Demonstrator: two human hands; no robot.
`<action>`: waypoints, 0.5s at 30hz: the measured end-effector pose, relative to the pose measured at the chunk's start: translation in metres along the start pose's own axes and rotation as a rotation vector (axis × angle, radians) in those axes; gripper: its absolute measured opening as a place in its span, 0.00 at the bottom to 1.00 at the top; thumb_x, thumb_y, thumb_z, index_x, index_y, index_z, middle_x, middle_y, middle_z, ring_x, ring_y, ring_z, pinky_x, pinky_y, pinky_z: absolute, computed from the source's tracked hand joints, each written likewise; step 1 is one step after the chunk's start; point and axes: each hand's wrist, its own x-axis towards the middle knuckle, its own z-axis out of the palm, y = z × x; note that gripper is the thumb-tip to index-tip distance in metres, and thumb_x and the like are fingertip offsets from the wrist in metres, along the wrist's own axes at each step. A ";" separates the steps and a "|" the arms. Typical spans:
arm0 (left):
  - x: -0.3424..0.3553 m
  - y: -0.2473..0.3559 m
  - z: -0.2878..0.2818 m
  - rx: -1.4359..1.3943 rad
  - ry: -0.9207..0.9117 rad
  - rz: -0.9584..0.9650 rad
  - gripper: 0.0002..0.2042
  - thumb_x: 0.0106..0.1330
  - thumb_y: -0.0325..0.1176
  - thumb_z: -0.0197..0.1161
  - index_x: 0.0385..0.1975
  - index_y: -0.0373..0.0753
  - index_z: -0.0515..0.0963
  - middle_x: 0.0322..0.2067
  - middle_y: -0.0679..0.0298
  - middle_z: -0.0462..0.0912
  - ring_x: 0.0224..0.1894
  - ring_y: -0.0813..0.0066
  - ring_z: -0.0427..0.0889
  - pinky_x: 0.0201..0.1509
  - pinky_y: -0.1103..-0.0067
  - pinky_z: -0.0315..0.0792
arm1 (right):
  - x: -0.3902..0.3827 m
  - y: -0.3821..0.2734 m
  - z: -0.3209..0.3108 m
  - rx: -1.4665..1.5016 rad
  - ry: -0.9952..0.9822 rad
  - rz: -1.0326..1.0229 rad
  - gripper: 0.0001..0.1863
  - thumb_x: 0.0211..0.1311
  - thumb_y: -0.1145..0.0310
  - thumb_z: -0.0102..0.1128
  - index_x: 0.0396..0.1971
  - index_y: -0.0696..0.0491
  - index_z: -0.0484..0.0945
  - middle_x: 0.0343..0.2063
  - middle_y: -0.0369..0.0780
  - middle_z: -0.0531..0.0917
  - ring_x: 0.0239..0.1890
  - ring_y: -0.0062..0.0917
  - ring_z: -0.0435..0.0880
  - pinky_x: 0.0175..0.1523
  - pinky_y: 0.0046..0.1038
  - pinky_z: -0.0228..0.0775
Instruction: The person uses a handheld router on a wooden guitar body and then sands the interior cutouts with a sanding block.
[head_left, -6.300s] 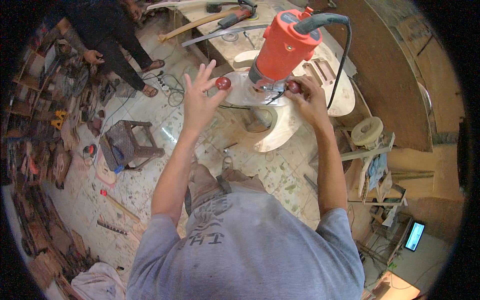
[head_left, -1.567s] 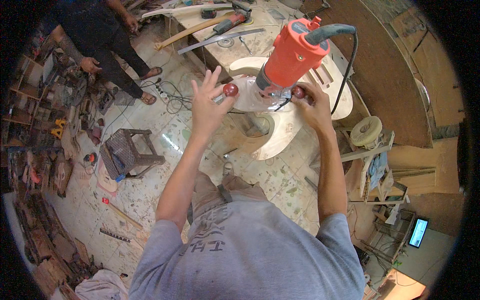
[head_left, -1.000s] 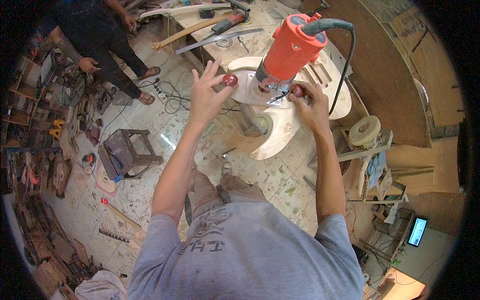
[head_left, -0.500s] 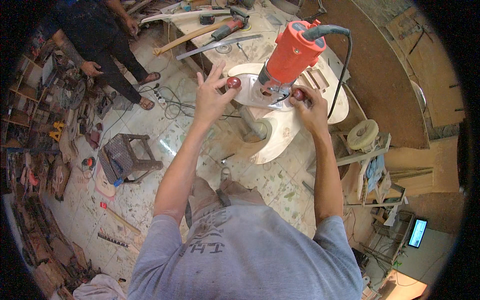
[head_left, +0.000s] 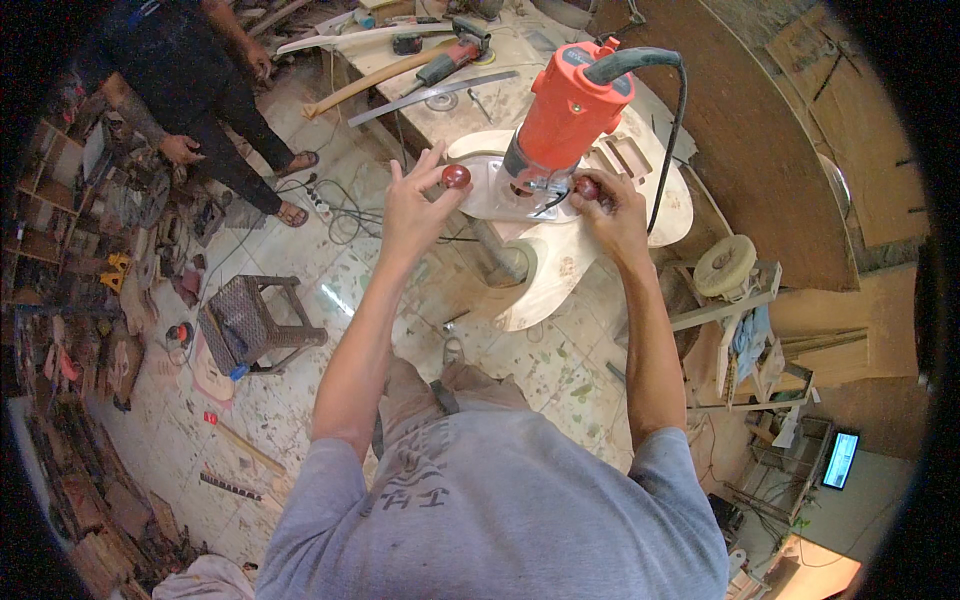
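A red router (head_left: 572, 108) with a clear base plate (head_left: 490, 200) stands on a pale wooden guitar body (head_left: 556, 270). My left hand (head_left: 412, 208) holds the router's left dark-red round knob (head_left: 456, 177) between thumb and fingers, some fingers stretched away from it. Closed round the right knob (head_left: 587, 188) is my right hand (head_left: 618, 228), fingers curled. Rectangular cut-outs (head_left: 628, 157) show in the body to the right of the router. The bit beneath the base is too small to make out.
On the workbench (head_left: 420, 120) lie an angle grinder (head_left: 455, 58) and a metal ruler (head_left: 430, 97). The router's black cable (head_left: 683, 120) loops down at the right. Another person (head_left: 190, 90) stands at far left, near a stool (head_left: 258, 325) and floor cables (head_left: 345, 215).
The router and both my hands have shifted slightly left across the guitar body. My grip on the knobs stays the same.
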 end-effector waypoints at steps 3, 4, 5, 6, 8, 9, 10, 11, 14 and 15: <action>-0.003 0.003 -0.001 -0.051 -0.003 -0.013 0.13 0.64 0.37 0.73 0.48 0.46 0.90 0.65 0.58 0.81 0.69 0.60 0.78 0.84 0.51 0.40 | 0.001 -0.001 -0.001 -0.010 -0.012 0.016 0.21 0.53 0.73 0.74 0.50 0.49 0.88 0.39 0.45 0.84 0.42 0.32 0.85 0.52 0.31 0.79; -0.004 0.003 -0.001 -0.076 -0.003 -0.017 0.14 0.64 0.36 0.73 0.49 0.45 0.89 0.64 0.57 0.81 0.68 0.60 0.79 0.84 0.52 0.41 | 0.001 -0.003 -0.001 -0.012 -0.018 0.023 0.21 0.53 0.73 0.74 0.50 0.49 0.88 0.39 0.44 0.84 0.41 0.32 0.85 0.51 0.31 0.78; -0.006 0.003 -0.002 -0.085 0.004 -0.021 0.14 0.64 0.36 0.73 0.50 0.44 0.89 0.63 0.56 0.82 0.68 0.60 0.79 0.84 0.52 0.43 | 0.002 -0.006 -0.001 -0.015 -0.024 0.029 0.21 0.53 0.73 0.74 0.50 0.49 0.88 0.40 0.45 0.84 0.41 0.32 0.85 0.51 0.31 0.78; -0.007 0.006 -0.003 -0.095 0.008 -0.025 0.15 0.64 0.35 0.73 0.51 0.42 0.88 0.62 0.54 0.82 0.68 0.60 0.79 0.84 0.53 0.44 | 0.002 -0.008 -0.002 -0.018 -0.030 0.036 0.22 0.53 0.73 0.74 0.50 0.49 0.88 0.40 0.45 0.84 0.41 0.32 0.85 0.51 0.32 0.78; -0.008 0.008 -0.002 -0.114 0.026 -0.029 0.17 0.64 0.35 0.73 0.52 0.40 0.87 0.60 0.53 0.84 0.67 0.61 0.79 0.83 0.55 0.47 | 0.003 -0.009 -0.002 -0.018 -0.038 0.045 0.22 0.53 0.73 0.74 0.51 0.48 0.88 0.40 0.45 0.83 0.41 0.32 0.84 0.51 0.32 0.77; -0.009 0.008 -0.002 -0.124 0.039 -0.029 0.17 0.64 0.34 0.73 0.53 0.39 0.87 0.59 0.52 0.85 0.67 0.61 0.80 0.83 0.55 0.49 | 0.004 -0.008 -0.001 -0.015 -0.039 0.046 0.22 0.53 0.73 0.74 0.51 0.48 0.88 0.41 0.44 0.83 0.41 0.32 0.84 0.51 0.32 0.77; -0.010 0.008 -0.001 -0.133 0.051 -0.028 0.18 0.64 0.34 0.73 0.53 0.39 0.87 0.57 0.52 0.86 0.66 0.61 0.81 0.83 0.56 0.50 | 0.004 -0.007 -0.001 -0.011 -0.041 0.048 0.22 0.53 0.73 0.74 0.51 0.47 0.88 0.41 0.44 0.83 0.41 0.32 0.83 0.51 0.32 0.77; -0.011 0.008 -0.001 -0.130 0.051 -0.029 0.18 0.64 0.34 0.73 0.54 0.38 0.86 0.56 0.52 0.86 0.65 0.61 0.82 0.83 0.56 0.51 | 0.004 -0.006 0.000 -0.012 -0.043 0.056 0.22 0.53 0.72 0.75 0.52 0.46 0.88 0.41 0.44 0.82 0.41 0.32 0.83 0.51 0.32 0.77; -0.014 0.009 -0.003 -0.133 0.050 -0.041 0.19 0.64 0.32 0.73 0.54 0.37 0.86 0.54 0.51 0.88 0.63 0.61 0.83 0.82 0.58 0.55 | 0.003 -0.003 0.002 -0.013 -0.048 0.065 0.21 0.53 0.71 0.75 0.51 0.47 0.88 0.40 0.43 0.82 0.41 0.31 0.82 0.51 0.31 0.75; -0.015 0.011 -0.004 -0.142 0.050 -0.054 0.19 0.64 0.33 0.73 0.54 0.36 0.85 0.54 0.51 0.87 0.64 0.60 0.83 0.81 0.59 0.57 | 0.004 -0.005 0.002 -0.012 -0.051 0.056 0.20 0.53 0.72 0.75 0.49 0.50 0.88 0.39 0.42 0.83 0.41 0.30 0.82 0.52 0.31 0.75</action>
